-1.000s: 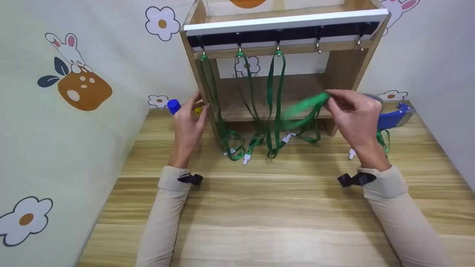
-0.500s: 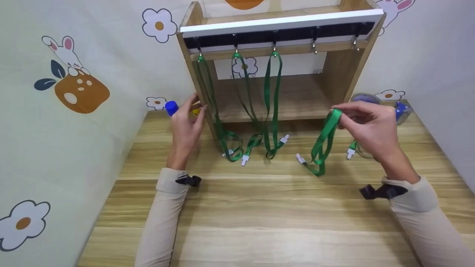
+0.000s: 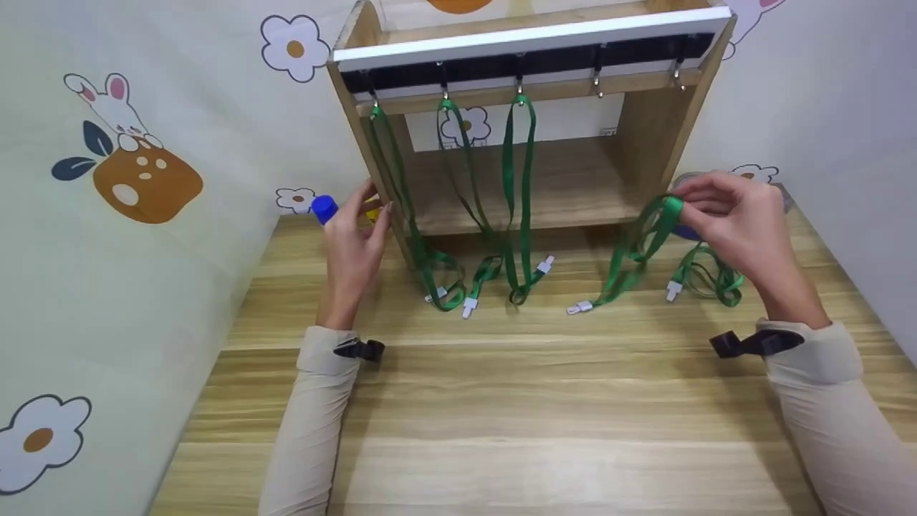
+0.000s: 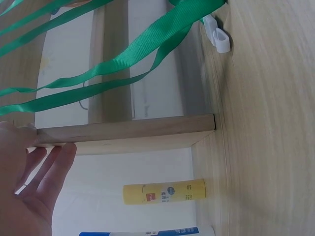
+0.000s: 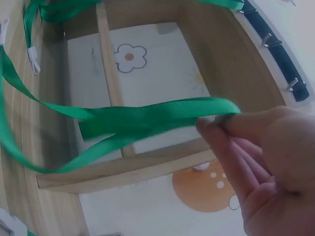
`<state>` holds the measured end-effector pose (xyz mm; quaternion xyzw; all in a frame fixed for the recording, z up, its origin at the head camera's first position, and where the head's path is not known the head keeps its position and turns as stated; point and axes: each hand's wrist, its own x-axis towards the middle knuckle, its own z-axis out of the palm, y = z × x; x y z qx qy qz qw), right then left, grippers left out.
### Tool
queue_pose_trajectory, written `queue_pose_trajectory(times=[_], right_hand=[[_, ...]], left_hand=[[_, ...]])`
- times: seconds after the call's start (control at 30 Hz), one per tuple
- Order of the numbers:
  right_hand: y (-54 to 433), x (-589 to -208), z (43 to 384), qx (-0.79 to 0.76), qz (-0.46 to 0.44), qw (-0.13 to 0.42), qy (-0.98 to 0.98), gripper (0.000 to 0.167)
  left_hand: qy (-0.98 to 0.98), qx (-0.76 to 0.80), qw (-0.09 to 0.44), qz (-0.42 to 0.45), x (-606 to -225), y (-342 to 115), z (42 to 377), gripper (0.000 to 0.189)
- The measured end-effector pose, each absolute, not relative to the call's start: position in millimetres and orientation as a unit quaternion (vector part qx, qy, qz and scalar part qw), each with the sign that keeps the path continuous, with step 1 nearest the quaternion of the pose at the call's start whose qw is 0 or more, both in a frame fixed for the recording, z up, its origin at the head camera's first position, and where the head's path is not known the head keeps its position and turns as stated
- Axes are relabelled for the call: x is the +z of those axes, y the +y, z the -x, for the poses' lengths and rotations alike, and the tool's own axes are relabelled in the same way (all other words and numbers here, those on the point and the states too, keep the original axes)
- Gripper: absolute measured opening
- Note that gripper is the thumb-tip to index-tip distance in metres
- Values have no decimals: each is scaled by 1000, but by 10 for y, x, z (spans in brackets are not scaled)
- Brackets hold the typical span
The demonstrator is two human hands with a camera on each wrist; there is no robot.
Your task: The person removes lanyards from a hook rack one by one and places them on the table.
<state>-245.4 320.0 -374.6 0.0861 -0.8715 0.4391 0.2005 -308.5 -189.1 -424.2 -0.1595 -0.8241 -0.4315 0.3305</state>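
A wooden rack carries a row of metal hooks. Green lanyards with white clips hang from its three left hooks: one at the left, a second lanyard, and a third lanyard. My left hand holds the rack's left side panel, with fingertips on the outer face. My right hand pinches another green lanyard between thumb and fingers, right of the third. That lanyard's clip lies at the tabletop. Two right hooks, one of them here, are bare.
One more green lanyard lies bunched on the table below my right hand. A yellow glue stick and a marker stand left of the rack. Behind my right hand, a blue object is mostly hidden.
My right hand has drawn to the right with the lanyard, whose clip now lies lower toward the table. My left hand stays at the side panel. The view has shifted slightly.
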Motion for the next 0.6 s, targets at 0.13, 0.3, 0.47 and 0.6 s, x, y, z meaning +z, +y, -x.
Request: queue_pose_trajectory(times=[0.13,0.3,0.47,0.6], right_hand=[[3141,-3792,2465,434,-113,140,-883,16],[3154,-3907,2515,415,-127,17,-901,17],[3228,-4033,2595,394,-141,-50,-907,18],[3287,-4111,2638,381,-132,-104,-909,23]], left_hand=[[-826,-429,330,159,-4232,-1895,3086,44],[-830,-431,319,153,-4224,-1892,3080,44],[-836,-430,309,145,-4221,-1887,3073,45],[-835,-431,309,144,-4225,-1891,3070,44]])
